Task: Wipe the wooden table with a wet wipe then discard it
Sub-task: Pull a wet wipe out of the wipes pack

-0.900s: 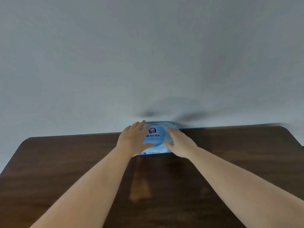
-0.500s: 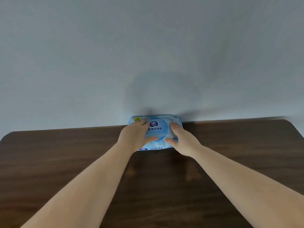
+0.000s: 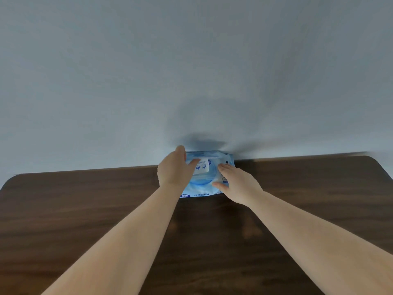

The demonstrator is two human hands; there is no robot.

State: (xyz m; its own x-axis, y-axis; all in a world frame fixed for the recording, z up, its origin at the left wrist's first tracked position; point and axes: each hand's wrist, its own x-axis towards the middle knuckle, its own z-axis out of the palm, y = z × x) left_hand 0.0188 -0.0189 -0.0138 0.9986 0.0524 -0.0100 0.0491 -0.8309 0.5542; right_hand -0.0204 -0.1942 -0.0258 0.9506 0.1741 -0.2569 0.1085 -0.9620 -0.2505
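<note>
A light blue wet wipe pack (image 3: pixel 201 189) lies at the far edge of the dark wooden table (image 3: pixel 85 209), against the wall. My left hand (image 3: pixel 173 173) is on the pack's left side, fingers curled over its top, thumb on the raised lid flap (image 3: pixel 203 167), whose white underside shows. Flat on the pack's right side, my right hand (image 3: pixel 238 184) holds it down. No loose wipe is visible.
A plain pale grey wall (image 3: pixel 191 71) rises right behind the table's far edge. The table's rounded far corners show at left and right. Bare wood spreads on both sides of my forearms.
The pack's lid flap has been lifted by my left hand, showing its white underside. My left fingers moved up over the pack's top. My right hand stayed on the pack.
</note>
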